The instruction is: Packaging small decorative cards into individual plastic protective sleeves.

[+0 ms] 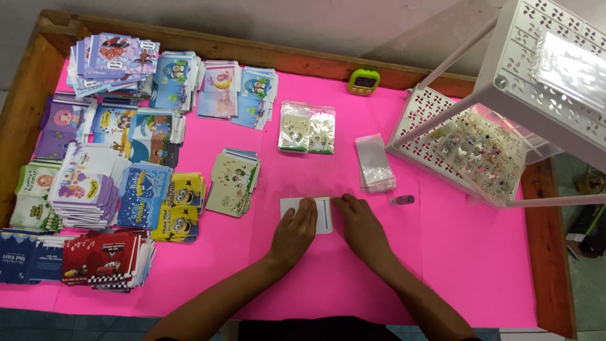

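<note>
Left hand: my left hand (pixel 294 230) lies flat, fingers together, pressing the white card (pixel 307 213); no closed grasp.
Right hand: my right hand (pixel 361 226) is flat too, fingertips at the card's right edge.
Card: on the pink table cover (pixel 467 252), partly under my left fingers.
Beyond the fingertips: clear sleeves (pixel 375 163), packed pairs (pixel 307 127).
Right of grip: small vial (pixel 402 200), white rack (pixel 480 145).
Left of grip: stacked printed cards (pixel 235 182).
Unclear: card's face mostly covered.
</note>
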